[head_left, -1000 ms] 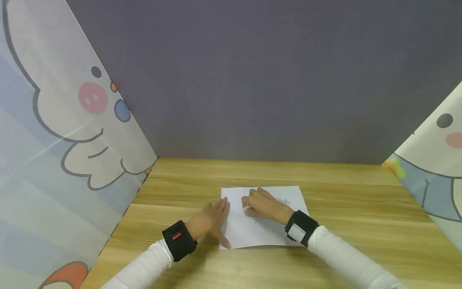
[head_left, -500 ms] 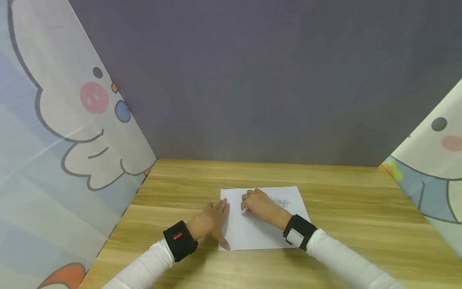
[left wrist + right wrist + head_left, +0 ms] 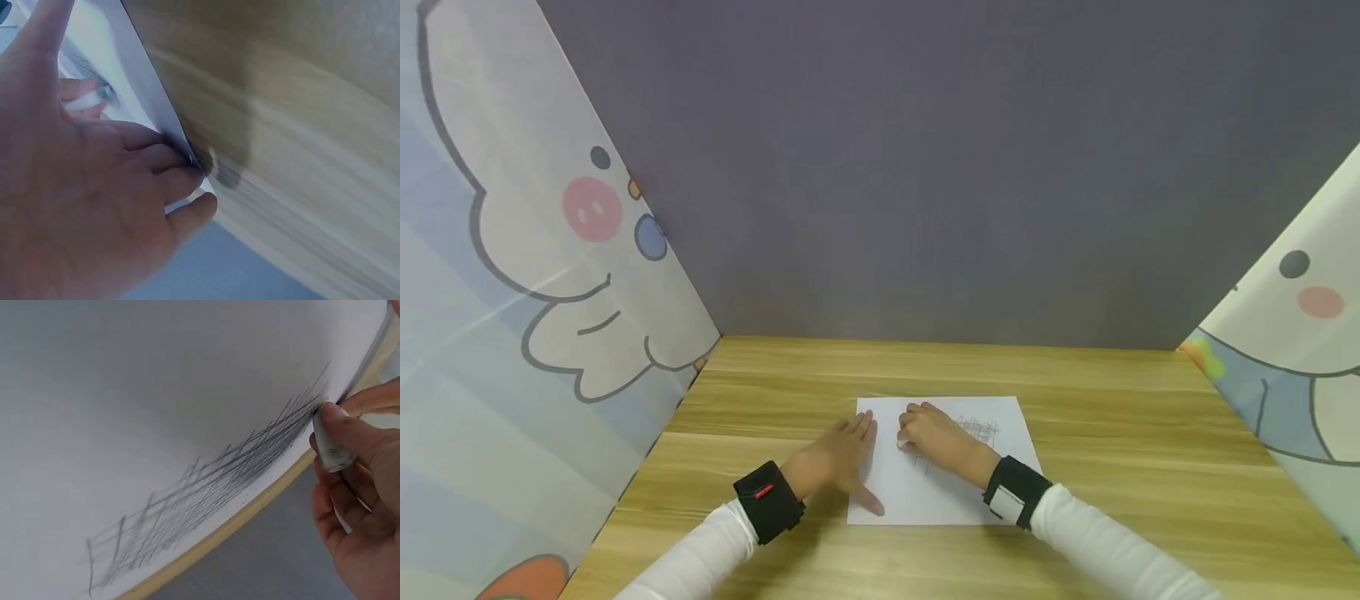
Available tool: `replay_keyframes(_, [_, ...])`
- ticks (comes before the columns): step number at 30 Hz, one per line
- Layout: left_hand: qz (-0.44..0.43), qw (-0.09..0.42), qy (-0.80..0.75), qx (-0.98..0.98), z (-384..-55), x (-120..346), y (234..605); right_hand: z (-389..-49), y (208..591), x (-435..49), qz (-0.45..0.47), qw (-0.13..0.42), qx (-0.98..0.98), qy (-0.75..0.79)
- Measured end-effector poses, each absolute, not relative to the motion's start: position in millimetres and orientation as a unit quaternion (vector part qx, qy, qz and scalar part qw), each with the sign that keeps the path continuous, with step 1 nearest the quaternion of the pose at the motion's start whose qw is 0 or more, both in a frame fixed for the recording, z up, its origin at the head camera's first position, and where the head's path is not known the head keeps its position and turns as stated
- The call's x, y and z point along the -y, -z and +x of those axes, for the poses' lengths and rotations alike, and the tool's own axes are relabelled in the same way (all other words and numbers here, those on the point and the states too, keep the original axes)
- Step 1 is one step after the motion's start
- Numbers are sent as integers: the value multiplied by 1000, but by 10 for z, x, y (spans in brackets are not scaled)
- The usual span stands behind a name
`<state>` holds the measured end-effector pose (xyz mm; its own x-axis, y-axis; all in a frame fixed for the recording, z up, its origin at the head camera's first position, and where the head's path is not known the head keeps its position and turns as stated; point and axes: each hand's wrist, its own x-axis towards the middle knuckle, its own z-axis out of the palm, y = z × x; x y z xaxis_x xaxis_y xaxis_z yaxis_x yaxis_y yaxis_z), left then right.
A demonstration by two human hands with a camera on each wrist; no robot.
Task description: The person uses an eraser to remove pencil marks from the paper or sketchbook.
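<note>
And here's the white eraser, a stubby little block, pale on the body, greyed and smudged at the end against the paper, with a faint greyish mark near its other end, too blurred to read! The right hand has it firmly, thumb pressed on one side, fingers curled behind. It sits over the left half of the white paper, in from that sheet's left edge, right where the pencil marks run up to its dirty tip. What a tangle they make: dark crossing strokes, dense in the middle, looser at the ends, tiny dark specks alongside!

Over to the left hand: spread out, thumb apart from the fingers, gripping nothing, laid across the sheet's left edge with the thumb by its near-left corner. The paper lies well in from the left and right edges of the wooden table, apart from the back edge. Black bands on both wrists, the left band showing a red tag, the right band a pale patch. Behind it all, a dark grey backdrop, flanked by cartoon-printed sheets.
</note>
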<state>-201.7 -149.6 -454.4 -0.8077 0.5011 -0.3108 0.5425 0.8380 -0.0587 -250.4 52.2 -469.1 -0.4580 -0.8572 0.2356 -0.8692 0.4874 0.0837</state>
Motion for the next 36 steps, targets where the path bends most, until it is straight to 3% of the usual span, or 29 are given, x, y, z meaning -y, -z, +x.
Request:
replay_keyframes(6, [247,150,117,-950,-2030,1460,4520,-2386,4601,-578,518,107,848,34])
replay_keyframes(13, [244,143,141,-949,-2036,1425,4508,-2388,4587,-554,513,148,845,25])
replay_keyframes(19, [239,145,162,-946,-2033,1400,4483,-2312,4513,-659,522,82,849,-17])
replay_keyframes(25, [238,148,172,-944,-2012,1401,4489,-2362,4607,-550,508,130,852,5])
replay_keyframes(30, [241,148,179,-942,-2023,1391,4511,-2316,4570,-631,520,74,851,5])
replay_keyframes(36, [240,141,188,-942,-2038,1379,4471,-2361,4545,-543,518,113,848,3])
